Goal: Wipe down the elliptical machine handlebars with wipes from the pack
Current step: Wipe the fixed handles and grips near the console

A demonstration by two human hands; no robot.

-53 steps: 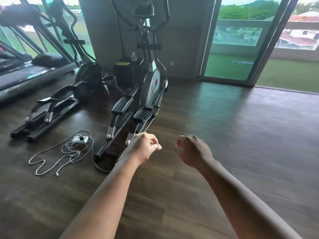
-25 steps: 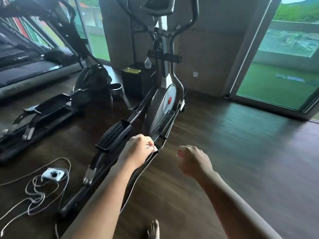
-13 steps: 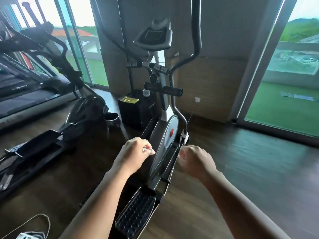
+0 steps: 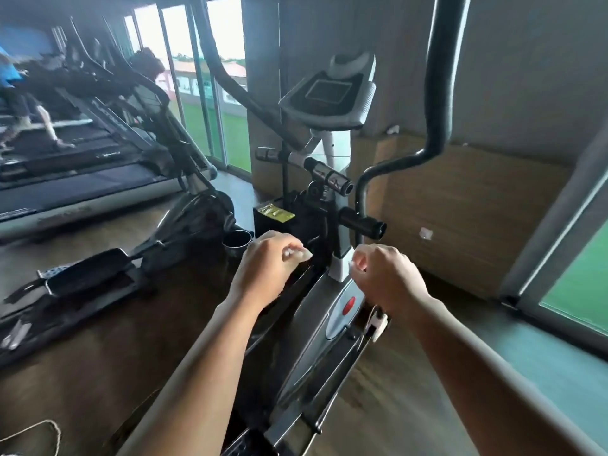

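Note:
The elliptical machine stands right in front of me, its console [image 4: 329, 93] at head height. Its right handlebar [image 4: 441, 93] is a black curved tube rising out of view, and the left handlebar [image 4: 218, 65] slants up to the left. Two short fixed grips [image 4: 330, 177] stick out below the console. My left hand [image 4: 266, 271] is curled and pinches a small white wipe [image 4: 299, 255] between thumb and fingers, low in front of the mast. My right hand [image 4: 385, 278] is a closed fist beside it, with nothing visible in it. Neither hand touches the machine.
A black box with a yellow packet [image 4: 275, 212] and a dark cup [image 4: 237, 240] sit on the floor behind the machine. A second elliptical [image 4: 88, 278] lies to the left, with treadmills [image 4: 75, 179] and a person walking beyond. A glass door [image 4: 579, 291] is at right.
I have walked up to the elliptical and my view has lifted from the floor to the console. Both hands keep the same curled pose, the left still holding the wipe.

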